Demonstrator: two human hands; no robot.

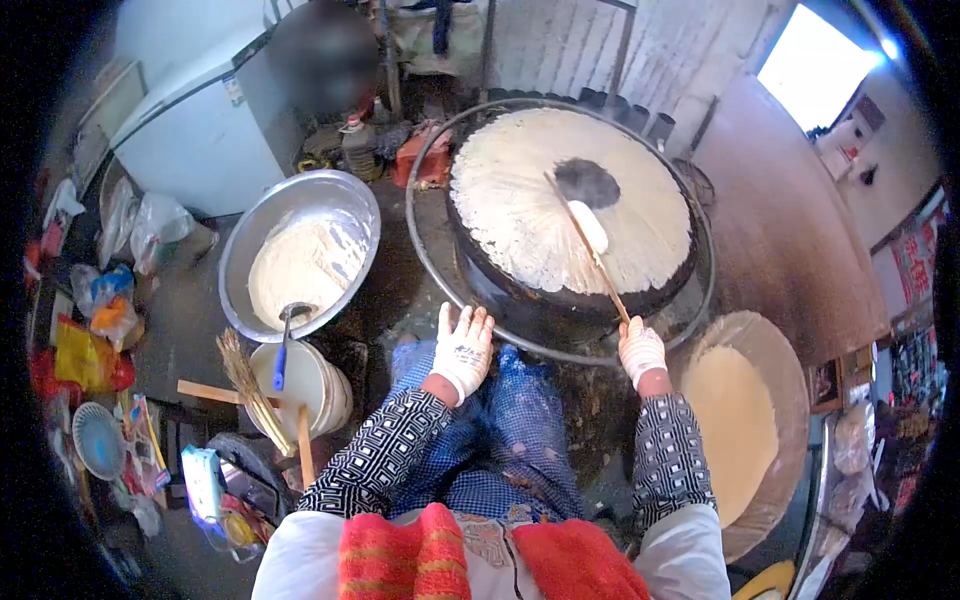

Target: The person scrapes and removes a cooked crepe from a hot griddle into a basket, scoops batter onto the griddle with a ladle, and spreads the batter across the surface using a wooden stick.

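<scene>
Narrow gap between steel bowl (300, 195) and metal ring (409, 205); ring encircles griddle (505, 287).

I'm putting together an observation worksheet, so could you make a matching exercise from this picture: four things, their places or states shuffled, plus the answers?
Column one:
1. Wooden stick
2. Blue-handled ladle
3. Round griddle
4. Left hand

Column two:
A. Gloved and open
B. Across the rim of the metal basin
C. Mostly covered by a pale layer
D. Held in the right hand

Pairs: 1-D, 2-B, 3-C, 4-A
</scene>
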